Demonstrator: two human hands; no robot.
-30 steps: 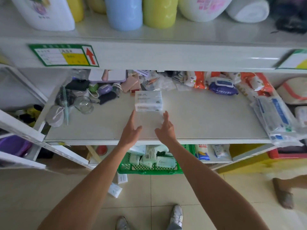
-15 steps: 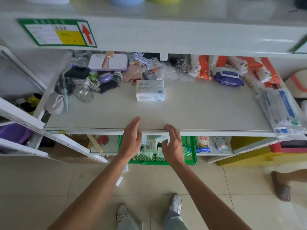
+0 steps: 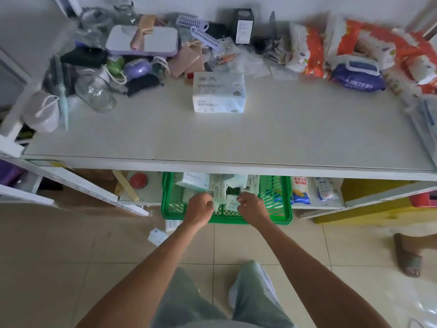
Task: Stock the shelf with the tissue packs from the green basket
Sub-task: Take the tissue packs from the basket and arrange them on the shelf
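A white tissue pack (image 3: 218,92) lies on the pale shelf (image 3: 212,140), towards the back middle. Below the shelf edge stands the green basket (image 3: 277,204), holding several tissue packs (image 3: 195,182) in a loose heap. Both my hands are down inside the basket. My left hand (image 3: 198,209) has its fingers curled round a whitish tissue pack (image 3: 217,194). My right hand (image 3: 251,205) pinches a pale green pack (image 3: 231,202) right beside it. The basket's far half is hidden under the shelf.
Clutter fills the shelf's back left, including a glass jar (image 3: 95,93) and a purple case (image 3: 142,41). Orange packs (image 3: 312,52) and a blue wipes pack (image 3: 357,78) sit back right. Small packs (image 3: 157,236) lie on the floor. Another person's sandalled foot (image 3: 408,256) is at right.
My hands drew back from the pack on the shelf, dropped below the shelf edge and closed on packs in the basket. My view tilted downward.
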